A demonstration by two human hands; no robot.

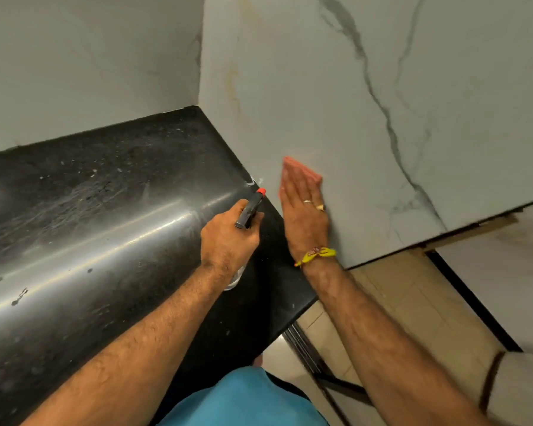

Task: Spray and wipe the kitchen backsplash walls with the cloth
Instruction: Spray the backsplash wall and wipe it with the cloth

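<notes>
My right hand [305, 210] lies flat with straight fingers against the white marble backsplash wall [382, 87], pressing an orange-pink cloth [313, 176] onto it low down, near the counter's right end. Only the cloth's top and right edges show past my fingers. My left hand [228, 238] grips a spray bottle whose black head with a red nozzle [253, 207] points toward the wall corner. The bottle's clear body [233, 282] peeks out below my wrist, over the black counter.
A black stone countertop [90, 226] with smears and white specks fills the left. A second backsplash wall [90, 56] meets the first at the corner. Beige floor tiles [397, 302] and a dark door threshold lie to the lower right.
</notes>
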